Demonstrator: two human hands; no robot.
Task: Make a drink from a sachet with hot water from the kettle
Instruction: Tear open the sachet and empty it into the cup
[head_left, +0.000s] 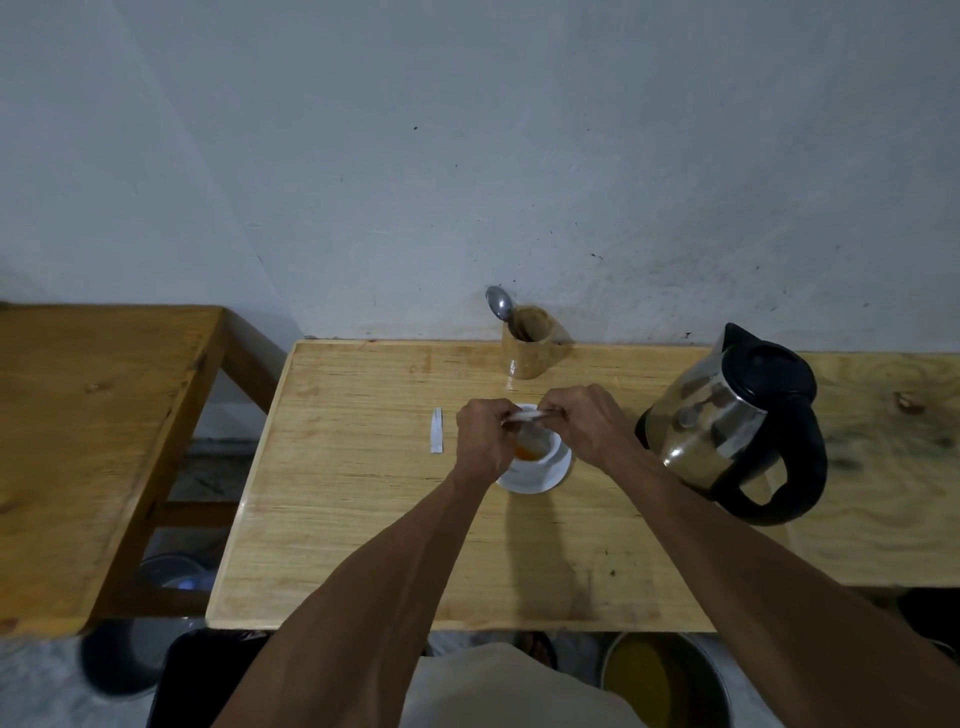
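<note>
A white cup (551, 453) stands on a white saucer (530, 482) in the middle of the light wooden table (363, 519). Orange powder (525, 453) lies inside the cup. My left hand (480, 439) and my right hand (584, 426) pinch the two ends of a small sachet (527, 417) directly above the cup, its mouth tilted down toward the powder. A torn white strip (437, 431) lies flat on the table left of my left hand. The steel kettle (727, 421) with black lid and handle stands to the right of the cup.
A wooden holder (527, 345) with a metal spoon (500, 304) stands at the back by the wall. A second, darker wooden table (104, 415) sits at the left. Buckets and containers (665, 680) stand on the floor below the front edge.
</note>
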